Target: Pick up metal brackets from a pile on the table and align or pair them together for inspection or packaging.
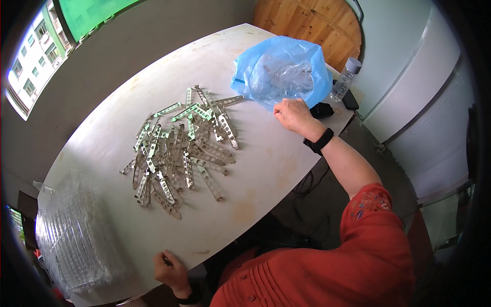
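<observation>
My right hand (pixel 296 116) reaches across the table to the near rim of a blue plastic bag (pixel 322 77). Its fingers are curled in, and whether they pinch the rim or a small thing is hidden. Clear crumpled plastic (pixel 281 74) fills the bag's mouth. My left hand (pixel 171 272) is closed at the near table edge; a dark bit shows among its fingers, too small to name. Between the hands spreads a loose pile of slim metal handles (pixel 179 148) with rows of round holes, some lying crossed on others. Neither hand touches the pile.
A stack of clear plastic-wrapped trays (pixel 76 235) occupies the left end of the white table (pixel 266 169). Beyond the bag, at the right edge, are a clear bottle (pixel 345 79) with a grey cap, a black phone (pixel 350 100) and a dark object (pixel 321 110). Cables (pixel 307 181) hang below.
</observation>
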`<state>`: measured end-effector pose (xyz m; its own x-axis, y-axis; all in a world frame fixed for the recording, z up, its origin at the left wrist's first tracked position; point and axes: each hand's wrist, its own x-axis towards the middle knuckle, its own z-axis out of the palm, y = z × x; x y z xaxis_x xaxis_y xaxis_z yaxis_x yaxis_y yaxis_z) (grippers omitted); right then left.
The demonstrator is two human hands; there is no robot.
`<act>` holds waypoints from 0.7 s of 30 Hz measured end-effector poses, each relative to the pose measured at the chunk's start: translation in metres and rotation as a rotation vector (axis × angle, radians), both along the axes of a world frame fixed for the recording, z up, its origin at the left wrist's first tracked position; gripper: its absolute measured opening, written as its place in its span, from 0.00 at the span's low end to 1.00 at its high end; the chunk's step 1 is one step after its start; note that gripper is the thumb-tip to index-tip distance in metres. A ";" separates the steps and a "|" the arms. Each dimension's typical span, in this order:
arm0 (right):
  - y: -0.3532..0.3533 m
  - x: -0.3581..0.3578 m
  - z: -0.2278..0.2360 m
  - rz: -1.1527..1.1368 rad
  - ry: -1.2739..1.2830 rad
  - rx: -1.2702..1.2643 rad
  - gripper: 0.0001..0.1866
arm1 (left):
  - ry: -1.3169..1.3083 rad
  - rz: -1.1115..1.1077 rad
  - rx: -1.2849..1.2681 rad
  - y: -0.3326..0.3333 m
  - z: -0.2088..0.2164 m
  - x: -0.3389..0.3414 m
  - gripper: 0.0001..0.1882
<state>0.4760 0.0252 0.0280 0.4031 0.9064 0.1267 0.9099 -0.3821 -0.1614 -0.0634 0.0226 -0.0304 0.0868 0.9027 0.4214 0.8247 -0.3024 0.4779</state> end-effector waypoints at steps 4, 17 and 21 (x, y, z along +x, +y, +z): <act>0.007 -0.010 -0.002 0.080 -0.050 0.129 0.07 | 0.023 -0.009 0.063 0.000 0.002 0.001 0.08; 0.021 -0.001 -0.014 -0.078 -0.230 -0.093 0.08 | 0.000 -0.023 0.099 0.001 -0.009 -0.008 0.07; 0.016 -0.002 -0.017 -0.056 -0.260 -0.029 0.07 | -0.005 -0.013 0.082 0.001 -0.006 -0.005 0.07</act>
